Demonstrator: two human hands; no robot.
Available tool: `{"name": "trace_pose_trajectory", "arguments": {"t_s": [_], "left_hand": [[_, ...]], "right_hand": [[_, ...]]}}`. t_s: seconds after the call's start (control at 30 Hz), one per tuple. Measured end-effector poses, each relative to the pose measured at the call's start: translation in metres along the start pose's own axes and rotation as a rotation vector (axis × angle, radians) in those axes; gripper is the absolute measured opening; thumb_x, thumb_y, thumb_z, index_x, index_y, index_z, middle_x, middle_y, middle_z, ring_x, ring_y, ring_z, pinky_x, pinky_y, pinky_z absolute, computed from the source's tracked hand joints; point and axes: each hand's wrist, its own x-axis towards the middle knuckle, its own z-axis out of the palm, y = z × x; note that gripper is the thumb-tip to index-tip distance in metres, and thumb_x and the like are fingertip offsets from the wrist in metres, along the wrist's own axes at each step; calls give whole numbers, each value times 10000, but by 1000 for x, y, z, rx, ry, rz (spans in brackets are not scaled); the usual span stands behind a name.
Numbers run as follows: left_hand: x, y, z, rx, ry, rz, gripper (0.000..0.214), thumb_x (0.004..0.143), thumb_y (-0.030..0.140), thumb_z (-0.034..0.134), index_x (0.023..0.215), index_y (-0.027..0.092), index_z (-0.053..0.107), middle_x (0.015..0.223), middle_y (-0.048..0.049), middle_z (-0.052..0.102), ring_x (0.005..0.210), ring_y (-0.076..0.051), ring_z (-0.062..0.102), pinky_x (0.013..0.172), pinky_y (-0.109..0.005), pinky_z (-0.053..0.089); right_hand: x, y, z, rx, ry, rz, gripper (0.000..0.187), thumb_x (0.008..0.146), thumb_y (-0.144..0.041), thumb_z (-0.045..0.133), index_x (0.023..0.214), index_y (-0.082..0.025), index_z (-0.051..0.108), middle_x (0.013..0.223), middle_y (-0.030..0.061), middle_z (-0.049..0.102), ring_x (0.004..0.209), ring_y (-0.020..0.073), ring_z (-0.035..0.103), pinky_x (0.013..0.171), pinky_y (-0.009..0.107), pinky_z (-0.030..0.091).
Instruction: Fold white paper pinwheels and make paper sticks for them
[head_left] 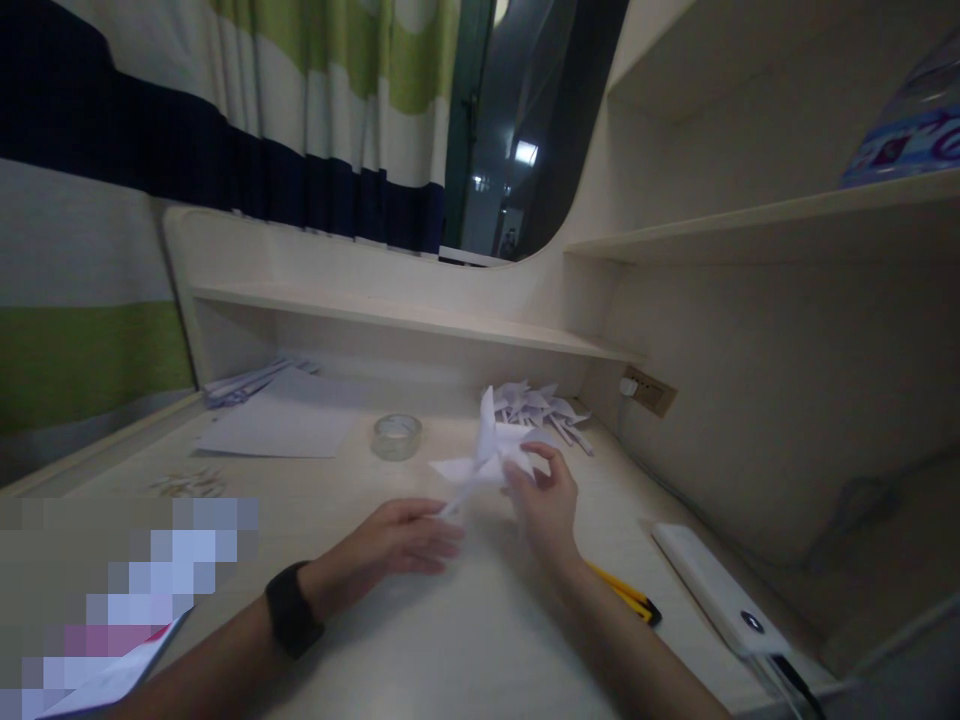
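A white paper pinwheel is held above the desk, its blades pointing up and to the sides. My left hand, with a black band on the wrist, closes thumb and fingers on the pinwheel's thin paper stick. The fingers of my right hand pinch a blade on the right side of the same pinwheel. Behind it, several more white pinwheels lie in a pile against the back of the desk. A yellow and black cutter rests partly under my right forearm.
A roll of clear tape sits left of the pinwheel. Paper sheets and small pale pieces lie at the left. A white power strip with cables is at the right. Shelves rise behind.
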Motion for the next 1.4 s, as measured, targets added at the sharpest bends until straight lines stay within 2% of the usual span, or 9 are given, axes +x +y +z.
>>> {"name": "trace_pose_trajectory", "arguments": {"t_s": [0.27, 0.43, 0.53, 0.83, 1.03, 1.13, 1.23, 1.3, 1.4], "left_hand": [[6, -6, 6, 382, 22, 89, 420, 809, 510, 588, 923, 119, 691, 865, -115, 708, 708, -187, 652, 601, -268, 477], [8, -10, 6, 288, 91, 126, 379, 768, 472, 654, 911, 121, 660, 851, -91, 687, 682, -171, 642, 619, -275, 488], [9, -11, 3, 217, 138, 123, 403, 774, 492, 638, 966, 138, 642, 893, -92, 664, 742, -203, 649, 608, -293, 509], [8, -8, -5, 283, -34, 148, 399, 749, 476, 672, 946, 129, 662, 914, -97, 652, 860, -225, 622, 745, -344, 514], [10, -10, 0, 281, 59, 173, 391, 711, 456, 708, 902, 116, 676, 851, -83, 670, 835, -226, 630, 751, -361, 521], [11, -8, -1, 285, 138, 201, 375, 722, 439, 700, 906, 114, 676, 861, -88, 672, 839, -232, 635, 731, -359, 532], [11, -8, -4, 283, 175, 207, 367, 721, 432, 700, 901, 114, 676, 854, -97, 681, 838, -239, 645, 729, -367, 539], [12, -8, -7, 300, 157, 205, 350, 732, 420, 693, 899, 113, 676, 853, -100, 685, 828, -235, 651, 721, -360, 542], [14, -10, -10, 345, 120, 202, 348, 745, 414, 682, 916, 111, 676, 867, -101, 687, 788, -221, 658, 685, -337, 545]], "right_hand": [[-9, 2, 6, -84, -22, -34, 340, 745, -373, 681, 976, -194, 506, 901, 58, 641, 716, 178, 651, 514, 249, 525], [-23, -8, 11, -118, -202, 18, 294, 773, -387, 656, 954, -198, 522, 705, 0, 640, 593, 160, 639, 467, 235, 493], [-28, -15, 12, -91, -305, -24, 237, 794, -368, 637, 927, -192, 552, 778, 20, 662, 608, 156, 654, 489, 242, 512], [-15, -8, 7, -8, -192, -27, 222, 795, -380, 636, 817, -200, 508, 708, -15, 599, 613, 137, 626, 510, 241, 538], [-26, -17, 10, -31, -424, 20, 235, 811, -411, 613, 790, -189, 538, 643, -7, 623, 523, 135, 612, 449, 223, 468], [-21, -18, 5, -163, -267, -41, 245, 831, -424, 581, 791, -184, 559, 524, -39, 550, 428, 109, 510, 411, 210, 386], [-4, -12, -5, -334, -70, -160, 310, 843, -405, 568, 1045, -169, 569, 521, -60, 511, 460, 119, 495, 465, 219, 372], [8, -6, -10, -453, -88, -184, 382, 852, -398, 553, 1146, -155, 550, 523, -58, 521, 471, 125, 503, 498, 226, 367], [13, 2, -11, -562, -161, -174, 298, 873, -404, 506, 955, -156, 650, 517, -34, 535, 476, 121, 501, 495, 221, 333]]}}
